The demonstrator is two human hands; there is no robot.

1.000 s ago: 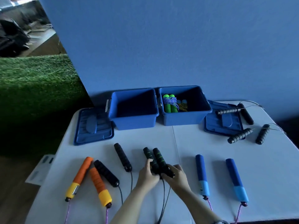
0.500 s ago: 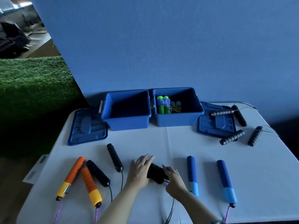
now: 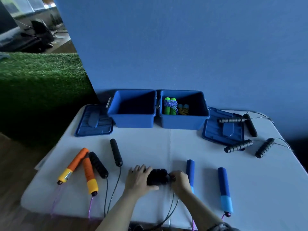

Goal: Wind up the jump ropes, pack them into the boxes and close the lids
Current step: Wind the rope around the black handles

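My left hand (image 3: 139,178) is wrapped over the pair of black handles (image 3: 157,176), pinning them side by side on the table (image 3: 166,147), while my right hand (image 3: 180,181) pinches their cord (image 3: 173,202) right at the handles' near end. A second ago those handles stood out from my grip, pointing toward the boxes; now they are gathered low under my palm and mostly hidden. I take that as the bundle being squared up so winding can begin: the cord trails loose off the table's near edge, not yet wound on.

Just right of my right hand lies a blue handle (image 3: 190,174), almost touching my wrist, with its mate (image 3: 225,189) further right. To my left are two more black handles (image 3: 116,152) and the orange pair (image 3: 78,165), their cords hanging over the front edge too. I should keep my loops tight so I don't snag these neighbours.

Ahead, the middle of the table is open all the way to the two boxes. The left box (image 3: 133,120) looks empty; the right box (image 3: 184,121) already holds a wound green rope (image 3: 170,105) and a second small bundle. The lids (image 3: 94,121) lie flat outside each box, and two grey-handled ropes (image 3: 238,145) sit by the right one, near the table's far right corner.
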